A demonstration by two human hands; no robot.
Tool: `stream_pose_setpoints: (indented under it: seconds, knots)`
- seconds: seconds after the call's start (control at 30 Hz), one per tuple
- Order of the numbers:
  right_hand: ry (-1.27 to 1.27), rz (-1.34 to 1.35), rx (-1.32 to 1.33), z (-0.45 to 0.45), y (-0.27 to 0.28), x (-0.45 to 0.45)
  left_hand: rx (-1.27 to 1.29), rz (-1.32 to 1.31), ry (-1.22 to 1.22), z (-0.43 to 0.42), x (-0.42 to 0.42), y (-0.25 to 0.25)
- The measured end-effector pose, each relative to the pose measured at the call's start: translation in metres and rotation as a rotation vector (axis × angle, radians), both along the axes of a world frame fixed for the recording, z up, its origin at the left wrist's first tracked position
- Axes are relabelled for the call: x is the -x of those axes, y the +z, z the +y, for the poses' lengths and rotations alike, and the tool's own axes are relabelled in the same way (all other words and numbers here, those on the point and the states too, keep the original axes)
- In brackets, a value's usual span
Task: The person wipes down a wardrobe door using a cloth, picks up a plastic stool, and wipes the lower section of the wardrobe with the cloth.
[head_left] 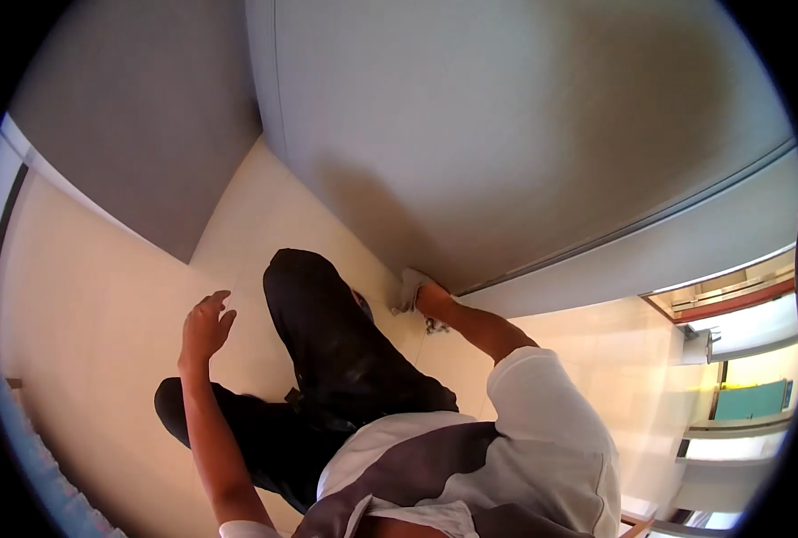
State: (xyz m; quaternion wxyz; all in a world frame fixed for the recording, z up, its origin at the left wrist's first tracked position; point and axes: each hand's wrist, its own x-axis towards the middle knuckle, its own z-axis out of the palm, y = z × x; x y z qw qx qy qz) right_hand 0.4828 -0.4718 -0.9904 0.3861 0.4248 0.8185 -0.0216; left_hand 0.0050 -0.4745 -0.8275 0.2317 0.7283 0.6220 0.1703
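My right hand (428,299) reaches down to the lower edge of a large grey panel (506,134), which looks like a cabinet or wardrobe side. It is closed on a pale grey cloth (411,285) that covers most of the fingers and touches or nearly touches the panel's bottom, close to the floor. My left hand (208,325) hangs in the air left of my bent knee, holding nothing, with thumb and fingers apart. Dark trousers (327,332) cover my legs as I crouch.
Another grey panel (148,117), perhaps an open door, stands at the upper left. Pale tiles make up the floor (85,296). Bluish fabric (40,457) edges the lower left. On the right are shelves and a teal item (753,401). A small patterned thing (435,326) lies below my right wrist.
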Motion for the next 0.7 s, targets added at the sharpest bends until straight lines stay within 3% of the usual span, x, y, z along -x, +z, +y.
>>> stream_pose_setpoints:
  seconds: [0.1, 0.27, 0.4, 0.53, 0.63, 0.7]
  knots:
    - [0.214, 0.125, -0.156, -0.011, -0.05, -0.03, 0.01, -0.013, -0.026, -0.003, -0.008, 0.003]
    - [0.094, -0.032, -0.032, 0.001, 0.1, 0.035, 0.048, 0.061, -0.054, 0.004, -0.003, 0.001]
    - [-0.071, 0.378, -0.396, 0.021, 0.159, 0.048, 0.027, 0.033, -0.051, 0.006, -0.007, -0.002]
    - [-0.066, 0.5, -0.566, 0.046, 0.138, 0.054, 0.031, 0.015, -0.063, 0.009, -0.013, 0.001]
    - [0.158, 0.225, -0.388, 0.058, 0.074, 0.044, 0.05, 0.007, -0.05, 0.009, -0.01, -0.001]
    - [0.252, 0.266, -0.534, 0.051, 0.025, 0.031, 0.059, 0.004, -0.028, 0.005, -0.009, 0.004]
